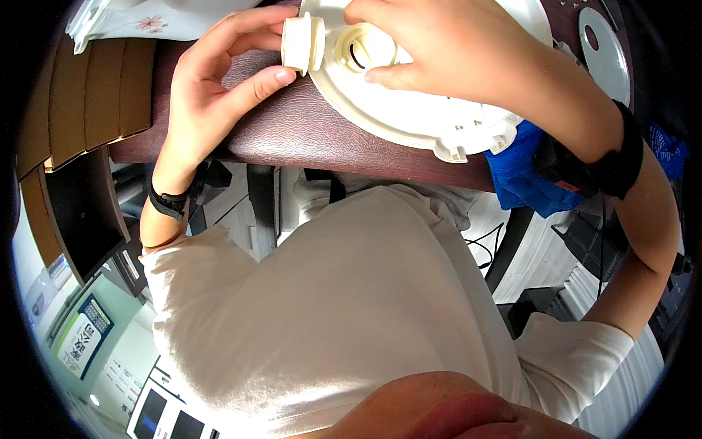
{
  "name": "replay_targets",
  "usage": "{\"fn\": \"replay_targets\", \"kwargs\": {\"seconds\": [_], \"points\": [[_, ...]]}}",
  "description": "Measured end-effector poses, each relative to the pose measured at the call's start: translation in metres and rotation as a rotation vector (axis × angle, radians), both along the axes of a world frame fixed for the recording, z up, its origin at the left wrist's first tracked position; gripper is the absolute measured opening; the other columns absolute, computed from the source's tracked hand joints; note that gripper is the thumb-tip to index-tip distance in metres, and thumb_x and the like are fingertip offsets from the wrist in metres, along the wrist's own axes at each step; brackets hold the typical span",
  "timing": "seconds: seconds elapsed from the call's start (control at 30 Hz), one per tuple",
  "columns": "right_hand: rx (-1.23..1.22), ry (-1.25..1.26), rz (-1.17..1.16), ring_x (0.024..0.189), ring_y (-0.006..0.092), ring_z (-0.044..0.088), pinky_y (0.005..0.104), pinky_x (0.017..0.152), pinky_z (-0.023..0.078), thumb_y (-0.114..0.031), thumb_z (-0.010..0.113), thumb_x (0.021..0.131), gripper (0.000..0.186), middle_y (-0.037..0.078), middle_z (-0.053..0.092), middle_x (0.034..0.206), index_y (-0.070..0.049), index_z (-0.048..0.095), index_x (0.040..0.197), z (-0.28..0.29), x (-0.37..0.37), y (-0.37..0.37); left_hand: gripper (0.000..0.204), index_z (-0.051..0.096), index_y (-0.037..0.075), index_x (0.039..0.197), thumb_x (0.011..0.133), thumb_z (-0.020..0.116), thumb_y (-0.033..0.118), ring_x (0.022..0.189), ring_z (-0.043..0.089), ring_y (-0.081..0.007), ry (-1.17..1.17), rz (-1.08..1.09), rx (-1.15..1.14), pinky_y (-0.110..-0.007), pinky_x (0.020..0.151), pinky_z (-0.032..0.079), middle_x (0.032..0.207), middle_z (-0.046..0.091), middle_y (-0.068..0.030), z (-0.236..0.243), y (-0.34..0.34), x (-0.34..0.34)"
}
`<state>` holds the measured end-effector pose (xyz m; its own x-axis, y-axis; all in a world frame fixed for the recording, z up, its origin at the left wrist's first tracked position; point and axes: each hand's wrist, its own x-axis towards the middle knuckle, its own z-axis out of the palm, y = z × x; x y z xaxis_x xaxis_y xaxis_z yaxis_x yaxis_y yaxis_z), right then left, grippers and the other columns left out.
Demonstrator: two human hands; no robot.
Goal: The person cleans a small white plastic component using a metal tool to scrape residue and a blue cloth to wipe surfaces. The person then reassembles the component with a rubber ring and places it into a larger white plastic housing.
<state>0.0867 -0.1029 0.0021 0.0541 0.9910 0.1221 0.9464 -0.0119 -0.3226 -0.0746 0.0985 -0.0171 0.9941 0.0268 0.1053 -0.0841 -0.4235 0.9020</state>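
My left hand (208, 84) pinches a short cream plastic collar (301, 45) with a flanged rim, thumb below and fingers above. The collar is held sideways at the left edge of a round white plastic housing (409, 121). A second cream round fitting (358, 50), hollow with a dark curved slot inside, sits over the housing just right of the collar. My right hand (431, 44) grips this fitting from the right, with the thumb near its lower edge. Some of its fingers are cut off by the top of the picture. The two cream parts are close but apart.
The housing lies on a brown leather-like surface (307, 139). A blue cloth (519, 175) hangs at its front edge, and a pale perforated disc (607, 58) lies far right. Left are a flower-printed white bag (161, 22) and a cardboard box (95, 88).
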Motion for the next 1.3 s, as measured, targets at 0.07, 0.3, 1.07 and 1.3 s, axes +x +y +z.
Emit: {"fn": "replay_targets", "kwargs": {"seconds": [0.07,0.3,1.07,1.3], "points": [[-0.004,-0.007,0.006,0.072,0.0304,0.061,0.0390,0.063,0.047,-0.028,0.064,0.075,0.032,0.015,0.059,0.081,0.000,0.057,0.089,0.001,-0.001,0.002,0.051,0.048,-0.005,0.122,0.077,0.069,0.008,0.111,0.053,-0.0224,0.019,-0.019,0.015,-0.033,0.096,0.040,0.125,0.051,-0.0150,0.000,0.001,-0.001],[0.009,0.033,0.020,0.069,0.0308,0.061,0.0390,0.061,0.047,-0.028,0.063,0.077,0.030,0.014,0.059,0.078,0.000,0.057,0.086,0.007,0.001,-0.001,0.040,0.058,0.000,0.111,0.074,0.071,0.008,0.096,0.060,-0.0193,-0.099,-0.180,0.144,-0.031,0.087,0.047,0.104,0.061,-0.0093,0.009,-0.011,0.008],[-0.027,0.005,0.018,0.070,0.0308,0.062,0.0390,0.061,0.048,-0.031,0.066,0.075,0.034,0.013,0.059,0.081,-0.003,0.055,0.090,0.004,0.003,-0.001,0.043,0.058,0.001,0.113,0.074,0.073,0.010,0.099,0.060,-0.0213,-0.143,-0.175,0.076,-0.033,0.089,0.047,0.107,0.060,-0.0108,0.001,-0.019,0.006],[0.013,0.124,-0.097,0.063,0.0351,0.060,0.0416,0.058,0.047,-0.024,0.062,0.077,0.025,0.018,0.059,0.071,0.000,0.055,0.082,0.004,0.003,0.001,0.045,0.056,-0.002,0.113,0.073,0.073,0.011,0.102,0.059,-0.0221,-0.172,-0.172,0.029,-0.033,0.091,0.046,0.109,0.059,-0.0122,-0.008,-0.015,0.005]]}}
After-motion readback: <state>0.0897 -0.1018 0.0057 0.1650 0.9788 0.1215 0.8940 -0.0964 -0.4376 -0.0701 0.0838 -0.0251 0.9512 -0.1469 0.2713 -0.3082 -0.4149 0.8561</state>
